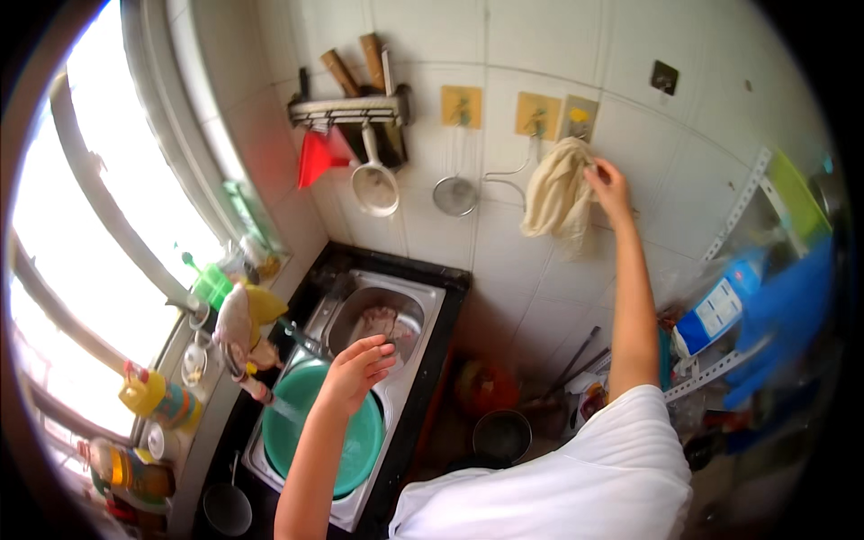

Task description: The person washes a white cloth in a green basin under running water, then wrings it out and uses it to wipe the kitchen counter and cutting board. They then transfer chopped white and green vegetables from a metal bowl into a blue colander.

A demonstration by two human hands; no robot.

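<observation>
My right hand point(609, 185) reaches up to the tiled wall and pinches the edge of a cream cloth point(557, 196). The cloth hangs in folds below a wall hook plate point(578, 115). Over the double steel sink point(407, 364), my left hand point(358, 372) is raised with nothing held in it. Below and left of that hand, a green plastic basin point(358, 442) sits in the nearer bowl. Water runs into it from the tap spout point(256, 389). Pale pinkish pieces, perhaps meat, lie in the far sink bowl point(344, 324).
A wall rack point(347, 108) holds knives, with a red funnel point(320, 156) and a white ladle point(375, 185) below. A small strainer point(455, 196) hangs nearby. Bottles point(162, 398) line the windowsill at left. At right stands a metal shelf point(715, 374) with blue gloves point(776, 317) beside it.
</observation>
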